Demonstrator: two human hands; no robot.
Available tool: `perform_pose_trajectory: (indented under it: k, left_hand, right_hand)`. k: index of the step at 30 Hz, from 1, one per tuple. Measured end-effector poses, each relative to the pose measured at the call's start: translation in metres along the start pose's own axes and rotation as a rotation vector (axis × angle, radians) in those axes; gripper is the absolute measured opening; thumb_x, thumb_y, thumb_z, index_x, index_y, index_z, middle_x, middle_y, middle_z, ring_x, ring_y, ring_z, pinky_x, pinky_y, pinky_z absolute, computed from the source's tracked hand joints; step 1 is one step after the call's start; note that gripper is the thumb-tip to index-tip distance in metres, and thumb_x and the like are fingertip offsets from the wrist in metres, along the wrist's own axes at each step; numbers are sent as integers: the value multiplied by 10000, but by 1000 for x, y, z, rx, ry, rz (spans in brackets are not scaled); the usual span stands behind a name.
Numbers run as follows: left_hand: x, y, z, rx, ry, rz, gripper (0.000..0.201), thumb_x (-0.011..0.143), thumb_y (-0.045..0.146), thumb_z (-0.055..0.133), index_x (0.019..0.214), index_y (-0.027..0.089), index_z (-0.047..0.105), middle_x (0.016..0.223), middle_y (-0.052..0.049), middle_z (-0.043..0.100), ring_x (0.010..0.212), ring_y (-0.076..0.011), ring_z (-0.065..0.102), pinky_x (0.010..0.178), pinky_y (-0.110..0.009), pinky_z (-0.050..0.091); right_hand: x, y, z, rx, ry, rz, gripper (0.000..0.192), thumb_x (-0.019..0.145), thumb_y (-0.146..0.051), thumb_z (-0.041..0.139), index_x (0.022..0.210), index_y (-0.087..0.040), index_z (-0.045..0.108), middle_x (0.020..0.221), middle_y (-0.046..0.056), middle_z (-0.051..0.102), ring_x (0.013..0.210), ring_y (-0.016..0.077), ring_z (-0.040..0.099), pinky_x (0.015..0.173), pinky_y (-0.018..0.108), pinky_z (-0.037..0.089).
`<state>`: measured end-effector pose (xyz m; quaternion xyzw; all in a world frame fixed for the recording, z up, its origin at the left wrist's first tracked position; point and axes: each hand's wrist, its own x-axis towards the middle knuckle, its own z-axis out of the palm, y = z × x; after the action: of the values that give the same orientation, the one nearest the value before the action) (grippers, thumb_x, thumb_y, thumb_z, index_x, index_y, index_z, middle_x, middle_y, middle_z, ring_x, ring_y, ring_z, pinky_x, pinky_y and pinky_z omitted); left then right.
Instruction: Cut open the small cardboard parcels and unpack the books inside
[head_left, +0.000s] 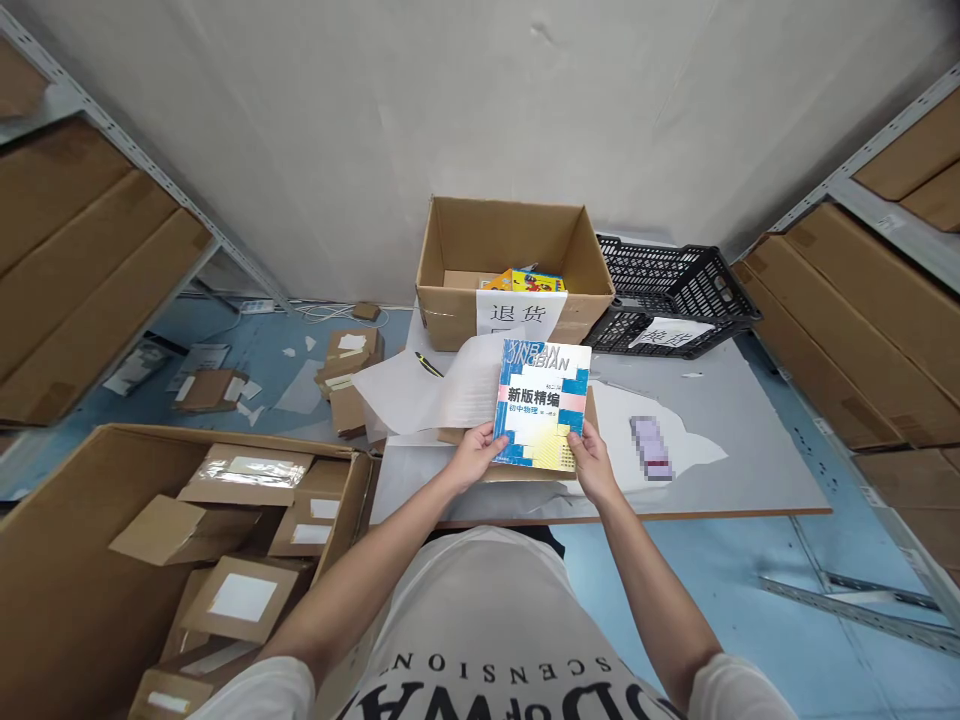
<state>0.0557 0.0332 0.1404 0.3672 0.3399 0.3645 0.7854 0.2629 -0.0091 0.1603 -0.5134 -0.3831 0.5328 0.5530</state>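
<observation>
Two hands, one book. Left hand (478, 455) grips its lower-left corner, right hand (591, 460) its lower-right; thumbs on the cover, fingers underneath mostly hidden. Book (541, 405) is mid-frame, cover up, over the near part of the table (765, 460).

Main risk: both grips sit low, far edge has no hand on it. If a thumb eases, it could tip away or bend. Brown cardboard (525, 474) shows under it; can't tell if it's held too or carries weight. If loose, it could slip.

Just left of the book: loose paper (472, 380), curled up by its edge. Could snag or crease on a leftward swing. Yellow-and-black cutter (429, 365), or what looks like one, lies by that paper. Blade state too small to tell; if out, dragging the paper could bring it toward the left hand.

Right of centre: purple item (651, 448), blurred, on white wrapping (697, 450). A tug on the wrapping would shift it.

Top centre: cardboard box (446, 315), its paper label (517, 312) close to the book's far edge, snaggable. Black crate (615, 328) right beside; a bump could pass across.

Lower left: big carton (45, 560), small boxes (244, 598) piled unevenly. Left elbow runs close; a knock could topple one.
</observation>
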Motion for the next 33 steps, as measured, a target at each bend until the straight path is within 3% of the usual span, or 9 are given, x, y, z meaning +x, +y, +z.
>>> perform_pose_trajectory:
  k: [10, 13, 16, 18, 21, 24, 27, 30, 33]
  left_hand:
    - [-1, 1, -1, 53, 63, 53, 492, 674, 419, 724, 1072, 150, 619, 967, -77, 707, 913, -236, 658, 846, -392, 507]
    - [-5, 7, 0, 109, 167, 132, 583, 650, 406, 741, 1152, 152, 585, 1146, -122, 643, 1042, -275, 611, 906, -422, 476]
    - [-19, 18, 11, 259, 313, 289, 591, 663, 348, 737, 1212, 207, 569, 1390, -102, 443, 1286, -298, 398, 1027, -428, 376]
    - [-30, 27, 25, 357, 288, 349, 555, 671, 300, 731, 1204, 250, 588, 1448, -56, 357, 1363, -290, 255, 1075, -419, 317]
    - [-41, 36, 48, 359, 129, 346, 650, 642, 262, 753, 1258, 239, 547, 1447, -72, 356, 1376, -298, 211, 1107, -428, 258]
    - [-42, 33, 62, 227, 1, 330, 801, 634, 262, 769, 1355, 217, 424, 1457, -96, 338, 1369, -307, 229, 1106, -425, 260]
    - [-39, 25, 61, 128, -45, 290, 738, 656, 334, 759, 1316, 188, 461, 1356, -121, 478, 1279, -320, 398, 1049, -408, 355]
    - [-35, 23, 51, 105, 54, 267, 535, 712, 414, 699, 1165, 150, 588, 1226, -117, 593, 1176, -310, 509, 1029, -396, 377]
    - [-30, 31, 41, -31, 130, 249, 491, 754, 441, 646, 1150, 155, 601, 1228, -102, 598, 1161, -305, 523, 1023, -411, 388]
  right_hand:
    - [0, -2, 1, 8, -18, -6, 453, 756, -543, 606, 1099, -249, 565, 1102, 60, 675, 1083, 265, 589, 874, 433, 494]
    - [-1, -5, 1, 31, -5, -25, 434, 766, -515, 611, 1107, -250, 568, 1113, 60, 669, 1084, 260, 587, 899, 434, 480]
    - [-2, -12, 2, -20, 32, -80, 431, 786, -492, 598, 1138, -247, 565, 1158, 58, 645, 1094, 255, 577, 933, 433, 458]
    - [-5, -18, 6, -92, 66, -134, 418, 795, -484, 588, 1137, -244, 576, 1181, 56, 631, 1103, 256, 567, 953, 426, 444]
    - [-15, -27, 19, -205, 113, -213, 395, 821, -455, 561, 1159, -252, 579, 1177, 49, 632, 1097, 263, 570, 938, 414, 460]
    - [-31, -32, 38, -359, 108, -274, 412, 832, -393, 556, 1231, -290, 548, 1117, 24, 662, 1036, 264, 607, 901, 418, 491]
    - [-48, -32, 59, -508, 31, -374, 468, 817, -333, 573, 1281, -337, 515, 1221, -2, 606, 1096, 272, 582, 948, 425, 471]
    - [-60, -33, 75, -641, -56, -401, 498, 804, -329, 583, 1294, -368, 500, 1367, -30, 468, 1201, 298, 501, 989, 444, 441]
    - [-60, -36, 75, -684, -108, -384, 522, 787, -357, 615, 1296, -368, 499, 1384, -31, 443, 1214, 301, 488, 1017, 448, 418]
